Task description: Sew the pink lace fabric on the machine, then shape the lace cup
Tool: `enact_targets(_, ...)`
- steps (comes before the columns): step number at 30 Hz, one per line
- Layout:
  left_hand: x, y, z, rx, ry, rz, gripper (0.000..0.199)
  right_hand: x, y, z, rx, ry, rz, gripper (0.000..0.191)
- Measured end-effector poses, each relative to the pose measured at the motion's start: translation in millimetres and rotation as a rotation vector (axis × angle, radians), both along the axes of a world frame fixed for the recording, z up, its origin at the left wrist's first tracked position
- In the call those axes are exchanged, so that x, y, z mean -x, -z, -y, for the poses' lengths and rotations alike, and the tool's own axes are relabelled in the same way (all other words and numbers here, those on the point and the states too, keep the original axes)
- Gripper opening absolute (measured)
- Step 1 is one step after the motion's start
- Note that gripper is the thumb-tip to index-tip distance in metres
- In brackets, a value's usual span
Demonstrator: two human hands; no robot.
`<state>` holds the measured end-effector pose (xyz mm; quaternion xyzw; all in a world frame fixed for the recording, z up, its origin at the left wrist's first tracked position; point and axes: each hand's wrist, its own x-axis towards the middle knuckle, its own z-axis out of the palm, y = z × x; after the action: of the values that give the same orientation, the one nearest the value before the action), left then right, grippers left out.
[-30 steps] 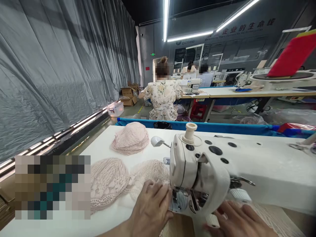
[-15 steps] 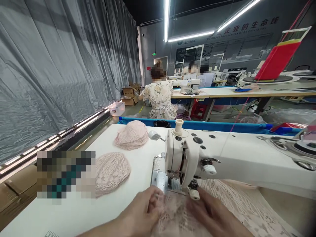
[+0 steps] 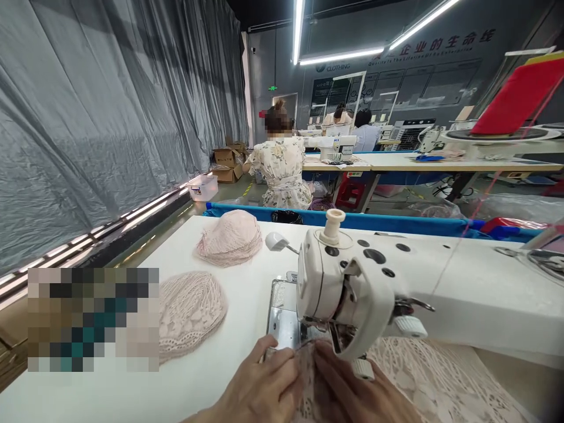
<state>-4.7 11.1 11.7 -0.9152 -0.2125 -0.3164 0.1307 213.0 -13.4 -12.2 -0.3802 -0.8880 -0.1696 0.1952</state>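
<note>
On the lace (image 3: pixel 308 380), left hand (image 3: pixel 269 385) and right hand (image 3: pixel 359 385) have drawn closer.

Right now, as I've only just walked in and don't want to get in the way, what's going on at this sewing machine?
A person has both hands on a piece of pale pink lace at the front of the sewing machine. The left hand and the right hand hold the lace just by the needle area. Two piles of lace pieces, a far one and a near one, lie left of the machine. Ahead, a person in a floral top sits facing away.
</note>
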Motion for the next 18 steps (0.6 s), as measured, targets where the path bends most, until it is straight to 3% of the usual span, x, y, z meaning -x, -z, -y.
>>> enact_targets(3,-5,5.0,0,-0.067,-0.037,0.093,0.028,-1,-17.3,-7,0.076,-0.05,-0.04,0.036)
enact_targets(6,-8,8.7,1,-0.103,-0.058,0.135,0.032,-4,-30.4,-10,0.19,-0.009,-0.128,0.031)
enact_targets(9,-6,9.2,6,-0.076,-0.083,0.096,0.036,-9,-33.6,-11,0.209,0.049,-0.189,0.02)
enact_targets(12,-2,9.4,13,-0.042,-0.133,0.134,0.036,-13,-34.1,-9,0.171,0.025,-0.192,0.023)
enact_targets(18,7,13.5,24,-0.282,-0.113,0.071,0.041,-10,-38.7,2,0.235,0.046,-0.148,0.021)
